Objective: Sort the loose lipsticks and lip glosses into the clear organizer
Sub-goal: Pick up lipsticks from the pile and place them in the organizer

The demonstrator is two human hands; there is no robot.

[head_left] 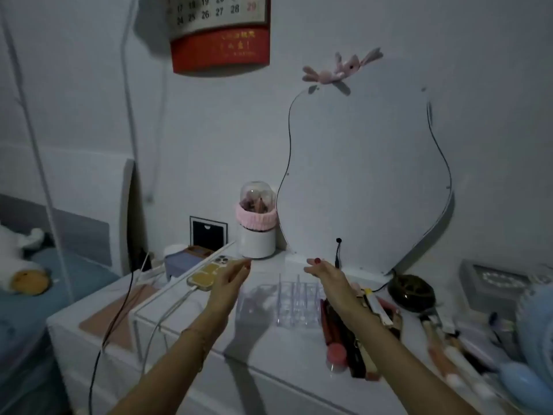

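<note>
**Desk:** What does the frame show?

**Photographer:** Two bare hands held out over a white worktop in a dim room. The left hand hangs above a phone on its charging lead, fingers loosely extended and holding nothing. The right hand reaches toward the back edge, fingers relaxed and spread, also empty.

**Desk:** And the things to be sorted?

**Photographer:** The clear organizer stands near the middle of the worktop, between the two forearms, its upright dividers showing and its cells apparently unfilled — though clear plastic in this light is hard to read. The loose lipsticks and lip glosses lie in a heap just beside it toward the right edge, partly under the right forearm. More brushes and tubes are scattered further right, blurred.

**Desk:** What would doing this step well take?

**Photographer:** By my reading, nothing is picked yet. The right hand sits closest to the heap, so it should come back and down and pinch one tube by its middle. The left could steady the organizer's near wall — it looks light enough to slide. Drop each tube upright into one cell, and keep the sleeve-side forearm from sweeping the heap off the front edge.
</note>
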